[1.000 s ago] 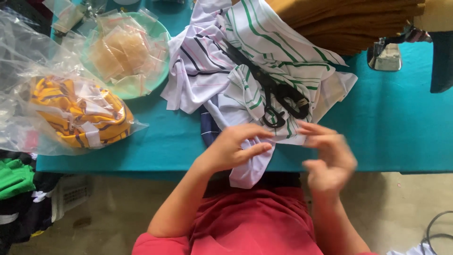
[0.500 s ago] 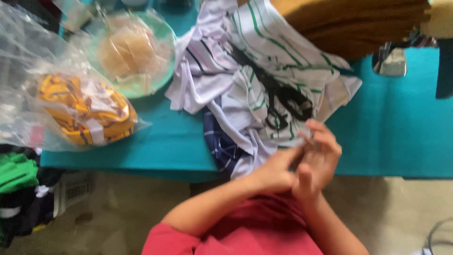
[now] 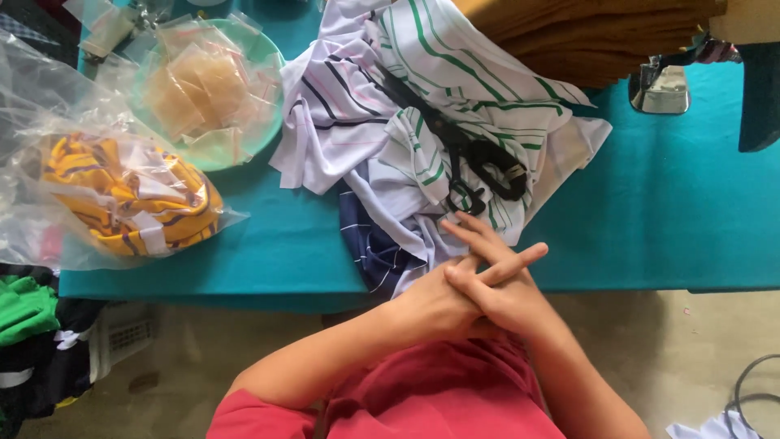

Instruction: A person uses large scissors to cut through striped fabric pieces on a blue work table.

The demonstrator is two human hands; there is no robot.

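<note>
Hands clasped together at the near edge of the table. Left hand (image 3: 435,305) lies under and partly behind the right hand (image 3: 496,297); fingers (image 3: 508,264) interlaced, several stretched out straight and splayed, pointing away from the person toward the cloth. Neither hand has hold of anything; the fingertips rest on, or just above, the lower edge of the striped cloth (image 3: 422,122), cannot tell which.

Scissors (image 3: 463,154) lie on top of the cloth pile, just beyond the fingertips, near but apart. Black all over. Long axis runs diagonally: blades point away to the upper left, handle loops sit at the lower right, nearest the hands. Blades look closed.

Cloth pile is white with green stripes on the right, white with dark and pink stripes on the left; a dark blue striped piece (image 3: 370,244) hangs over the table edge just left of the hands.

Teal table (image 3: 674,219) carries the rest. Left side: clear plastic bag (image 3: 122,195) with yellow striped cloth inside. Behind it, a pale green plate (image 3: 236,146) heaped with small clear packets. Brown cloth (image 3: 593,32) at the far edge. Person wears a red shirt (image 3: 431,398).
</note>
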